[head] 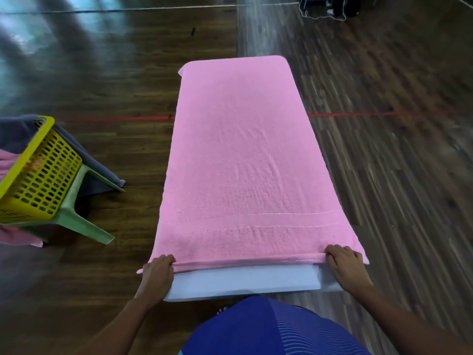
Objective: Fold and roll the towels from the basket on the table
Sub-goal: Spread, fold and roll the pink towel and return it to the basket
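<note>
A pink towel (245, 162) lies flat along a narrow white table (245, 281), covering nearly all of it. Its near edge is turned over into a small fold. My left hand (158, 274) grips the fold at the near left corner. My right hand (345, 265) grips it at the near right corner. A yellow slotted basket (38, 175) stands at the left on a green plastic stool (76, 213), with a grey towel (84, 155) hanging out over its far side and pink cloth (18, 237) at its near side.
Dark wooden floor surrounds the table on all sides. A red line (358, 114) crosses the floor behind the table. A white cord (320, 17) and dark objects lie at the far top right. My blue clothing (268, 329) fills the bottom centre.
</note>
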{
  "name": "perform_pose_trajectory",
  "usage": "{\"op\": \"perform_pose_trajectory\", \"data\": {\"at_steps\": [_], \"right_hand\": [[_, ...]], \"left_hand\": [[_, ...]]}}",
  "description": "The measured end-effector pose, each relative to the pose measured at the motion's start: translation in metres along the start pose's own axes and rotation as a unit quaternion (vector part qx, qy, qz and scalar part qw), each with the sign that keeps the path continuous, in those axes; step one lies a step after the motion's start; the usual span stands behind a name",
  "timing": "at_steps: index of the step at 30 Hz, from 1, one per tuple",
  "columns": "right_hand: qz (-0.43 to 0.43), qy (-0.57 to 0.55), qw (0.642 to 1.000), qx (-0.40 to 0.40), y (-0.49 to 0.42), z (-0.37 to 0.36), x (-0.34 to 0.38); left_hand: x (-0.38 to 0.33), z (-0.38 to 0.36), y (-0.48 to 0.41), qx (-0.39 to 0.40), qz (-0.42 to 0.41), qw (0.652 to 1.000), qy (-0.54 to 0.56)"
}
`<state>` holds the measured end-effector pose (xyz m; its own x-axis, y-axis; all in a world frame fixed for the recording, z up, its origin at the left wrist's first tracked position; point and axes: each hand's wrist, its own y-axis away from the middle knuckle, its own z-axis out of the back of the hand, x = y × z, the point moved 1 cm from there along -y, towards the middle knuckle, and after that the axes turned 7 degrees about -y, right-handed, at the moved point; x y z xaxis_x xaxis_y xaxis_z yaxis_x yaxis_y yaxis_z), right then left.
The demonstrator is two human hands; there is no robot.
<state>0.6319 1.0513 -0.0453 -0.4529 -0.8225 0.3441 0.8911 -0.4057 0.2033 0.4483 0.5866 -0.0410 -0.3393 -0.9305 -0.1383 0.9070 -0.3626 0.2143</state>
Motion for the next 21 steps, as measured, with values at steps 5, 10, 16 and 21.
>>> {"op": "perform_pose_trajectory", "data": {"at_steps": [5,10,16,21], "right_hand": [[-0.017,0.082,0.995,-0.047,-0.014,-0.001,0.004],[0.087,0.032,0.992,-0.081,-0.003,-0.008,0.004],[0.111,0.029,0.989,-0.096,0.013,-0.014,-0.004],[0.104,0.024,0.991,-0.083,0.003,-0.006,-0.003]], "left_hand": [[-0.016,0.002,-0.009,-0.037,0.022,0.994,-0.100],[-0.019,-0.009,-0.005,-0.063,-0.012,0.998,-0.007],[-0.002,-0.019,0.013,-0.053,-0.076,0.995,-0.029],[-0.003,-0.012,0.006,-0.052,-0.088,0.994,-0.032]]}}
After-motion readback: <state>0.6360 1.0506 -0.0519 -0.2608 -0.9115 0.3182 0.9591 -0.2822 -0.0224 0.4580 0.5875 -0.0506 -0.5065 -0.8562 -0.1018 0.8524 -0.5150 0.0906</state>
